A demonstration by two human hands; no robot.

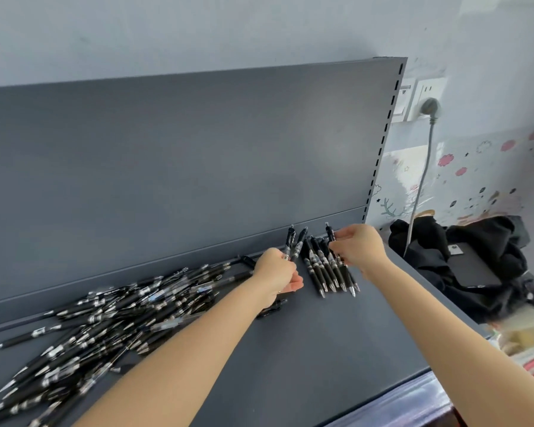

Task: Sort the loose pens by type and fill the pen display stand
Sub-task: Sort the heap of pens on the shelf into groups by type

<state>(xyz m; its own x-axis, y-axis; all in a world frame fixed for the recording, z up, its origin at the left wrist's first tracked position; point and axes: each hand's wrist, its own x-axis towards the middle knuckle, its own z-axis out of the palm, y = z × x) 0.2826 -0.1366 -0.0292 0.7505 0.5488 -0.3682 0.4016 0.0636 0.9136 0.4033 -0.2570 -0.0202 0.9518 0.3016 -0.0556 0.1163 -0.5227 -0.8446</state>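
A big loose pile of black pens [105, 318] lies on the left of the dark grey shelf [305, 349]. To its right, several black retractable pens [327, 272] lie side by side in a neat row, tips toward me. My left hand [278, 272] grips two black pens [295, 241] that stick up from my fist. My right hand [358, 246] pinches one black pen [330, 234] by its upper end, just above the right side of the row. One more pen [270, 309] lies partly under my left wrist.
The shelf's upright grey back panel [198, 149] rises behind the pens. Past the shelf's right edge lies a black bag or garment [475, 266]. A grey cable [420, 186] hangs from a wall socket [429, 107]. The near shelf edge has a clear label strip [398, 405].
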